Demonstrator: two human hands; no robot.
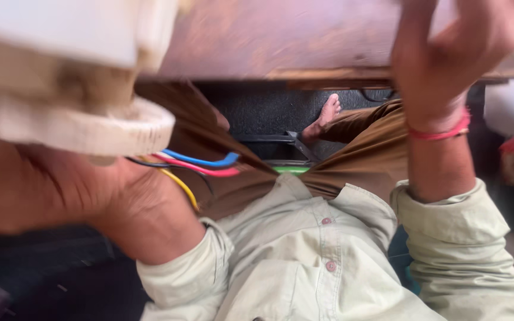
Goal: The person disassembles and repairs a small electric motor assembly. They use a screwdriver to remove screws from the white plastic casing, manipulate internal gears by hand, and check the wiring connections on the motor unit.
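Observation:
My left hand [72, 190] is close to the camera and blurred, gripping a cream-white round plastic part [72, 119] with a boxy white housing above it. Blue, red, yellow and black wires [200, 163] trail from under that part toward my lap. My right hand [447, 59] is raised at the upper right over the edge of a brown wooden table [281, 41], its fingers curled; what it grips is cut off by the frame's top. A red thread band [441, 132] circles that wrist.
I sit in a pale green buttoned shirt [304, 255] and brown trousers [364, 148], with a bare foot [325, 116] on the dark floor under the table. A black bracket lies near the foot. Red and white things sit at the right edge.

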